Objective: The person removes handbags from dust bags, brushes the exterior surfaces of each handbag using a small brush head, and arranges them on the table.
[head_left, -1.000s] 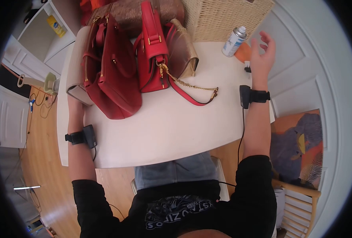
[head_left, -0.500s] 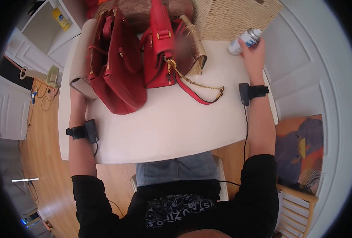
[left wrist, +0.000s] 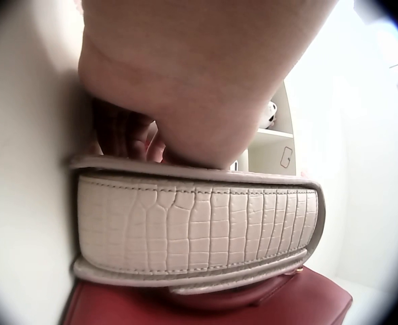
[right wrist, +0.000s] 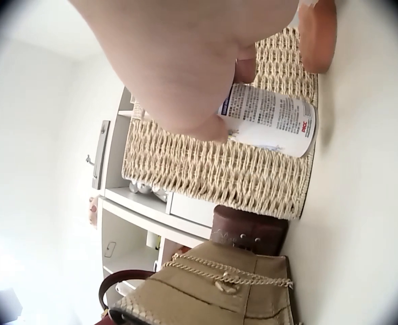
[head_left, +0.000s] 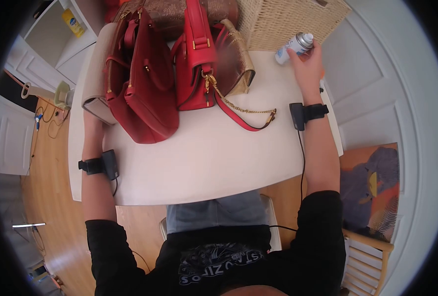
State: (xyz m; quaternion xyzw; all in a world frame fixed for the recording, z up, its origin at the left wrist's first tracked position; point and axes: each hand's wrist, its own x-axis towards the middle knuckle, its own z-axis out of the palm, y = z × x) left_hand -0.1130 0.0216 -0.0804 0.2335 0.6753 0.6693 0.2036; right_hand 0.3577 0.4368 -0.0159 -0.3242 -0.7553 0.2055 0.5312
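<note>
My right hand grips a white spray can with a pale cap, thumb on the near side. In the right wrist view the printed can tilts, its base close over the tabletop. At the row's left end, my left hand rests against the outer side of a beige crocodile-textured bag, its fingers partly hidden behind it. Beside that bag stand a dark red tote, a red handbag with a chain strap and a gold bag.
A brown embossed bag lies at the back, next to a woven basket. The chain strap spreads over the white table. An orange object sits near the can. A white door borders the right side.
My right hand, first open beside the standing can, has closed round it and tilted it. Since half a second ago the can has shifted slightly left. My left hand stays by the beige bag.
</note>
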